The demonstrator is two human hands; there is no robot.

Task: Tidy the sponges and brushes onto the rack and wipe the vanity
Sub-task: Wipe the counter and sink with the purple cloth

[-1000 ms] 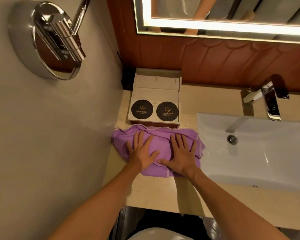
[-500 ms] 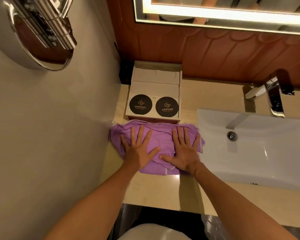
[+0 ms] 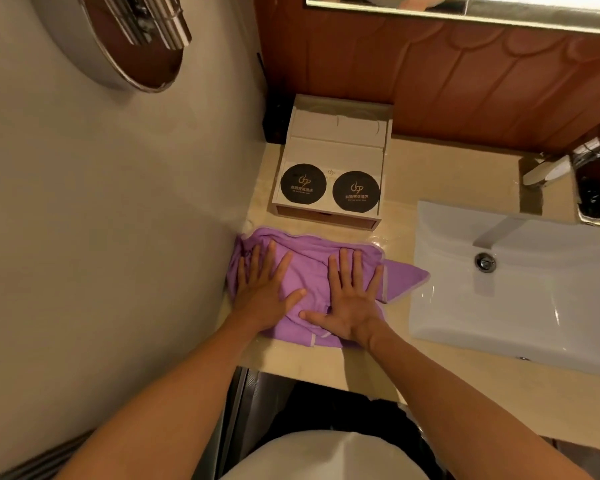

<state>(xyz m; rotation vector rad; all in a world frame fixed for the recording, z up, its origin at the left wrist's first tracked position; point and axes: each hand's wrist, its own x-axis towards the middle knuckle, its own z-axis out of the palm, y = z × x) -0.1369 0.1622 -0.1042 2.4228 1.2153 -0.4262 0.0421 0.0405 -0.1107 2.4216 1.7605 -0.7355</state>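
Half a second ago the crumpled purple microfibre cloth [image 3: 309, 268] lay against the front edge of the cream cardboard amenity box [image 3: 329, 154]. Now it sits nearer the person, with a strip of wet, glossy counter showing between them. Its right corner has also fanned out into a point at 3 o'clock, reaching toward the white rectangular ceramic basin [image 3: 534, 299].

Both hands are still flat on the cloth, fingers straight and spread apart, gripping nothing. The left hand [image 3: 264, 292] presses its 9 o'clock half beside the wall, and the right hand [image 3: 352, 299] presses the middle, thumbs nearly meeting.

The cloth lies on the polished beige stone vanity top [image 3: 447, 168], in its left corner. The box, at 12 o'clock from the cloth, carries two round black coasters [image 3: 303, 184] with gold print. A chrome tap [image 3: 568, 168] stands at 1 o'clock of the basin.

A round chrome magnifying mirror [image 3: 132, 39] hangs on the plain beige wall [image 3: 84, 237] at 10 o'clock. Reddish-brown wood panelling [image 3: 430, 71] backs the counter under a lit mirror [image 3: 465, 5].
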